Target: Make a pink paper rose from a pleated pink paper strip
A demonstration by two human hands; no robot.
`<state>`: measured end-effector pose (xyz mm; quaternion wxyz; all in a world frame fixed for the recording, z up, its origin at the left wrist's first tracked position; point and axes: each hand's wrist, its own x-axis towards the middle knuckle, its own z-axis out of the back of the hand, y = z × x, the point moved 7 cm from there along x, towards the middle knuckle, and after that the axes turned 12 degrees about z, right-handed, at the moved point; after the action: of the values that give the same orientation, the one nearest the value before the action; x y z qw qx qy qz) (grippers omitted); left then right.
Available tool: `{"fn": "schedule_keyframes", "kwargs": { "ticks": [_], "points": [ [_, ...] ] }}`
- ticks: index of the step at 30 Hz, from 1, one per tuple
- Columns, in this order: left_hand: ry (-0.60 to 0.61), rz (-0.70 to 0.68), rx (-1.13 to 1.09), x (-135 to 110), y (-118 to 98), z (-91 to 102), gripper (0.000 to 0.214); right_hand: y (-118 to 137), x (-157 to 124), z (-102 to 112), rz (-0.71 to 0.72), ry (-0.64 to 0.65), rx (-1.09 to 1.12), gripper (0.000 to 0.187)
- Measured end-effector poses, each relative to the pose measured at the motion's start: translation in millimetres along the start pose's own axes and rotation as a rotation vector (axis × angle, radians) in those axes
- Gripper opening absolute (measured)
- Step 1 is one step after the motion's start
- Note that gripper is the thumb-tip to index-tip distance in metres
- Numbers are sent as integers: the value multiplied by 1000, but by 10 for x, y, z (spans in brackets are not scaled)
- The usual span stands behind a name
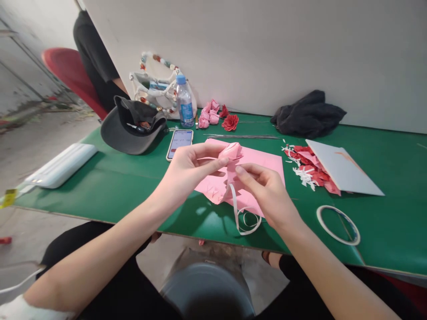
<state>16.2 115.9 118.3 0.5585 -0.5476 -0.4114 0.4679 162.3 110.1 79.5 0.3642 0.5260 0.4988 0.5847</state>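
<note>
Between finger and thumb, my left hand (198,164) pinches a rolled pink paper flower (232,152) above the table. A crinkled pink paper strip (216,194) hangs down from it. My right hand (263,189) is closed on the strip just below the bloom, its thumb and index finger pressed to the paper. A narrow white backing ribbon (235,209) trails from the strip and curls on the tabletop. Under both hands lie flat pink paper sheets (267,166), partly hidden by the fingers.
On the green table (140,186) are a phone (180,141), a water bottle (184,104), a dark cap (120,129), finished paper flowers (210,114), thin wires (243,136), a tape roll (320,218), paper scraps (308,171), a white board (340,171) and black cloth (308,115). A bin (207,284) stands below.
</note>
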Motion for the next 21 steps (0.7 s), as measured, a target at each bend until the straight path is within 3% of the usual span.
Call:
{"fn": "schedule_keyframes", "kwargs": {
  "ticks": [4,12,21],
  "points": [
    [-3,5,8,-4,-21,1,33,-15,4,-14,2,5,31,21],
    [-8,-3,86,1,-19,-39,30,79,-9,18,66,10,-202,16],
    [-56,-59,70,14,85,-35,26,-22,7,68,-43,7,-129,21]
  ]
}}
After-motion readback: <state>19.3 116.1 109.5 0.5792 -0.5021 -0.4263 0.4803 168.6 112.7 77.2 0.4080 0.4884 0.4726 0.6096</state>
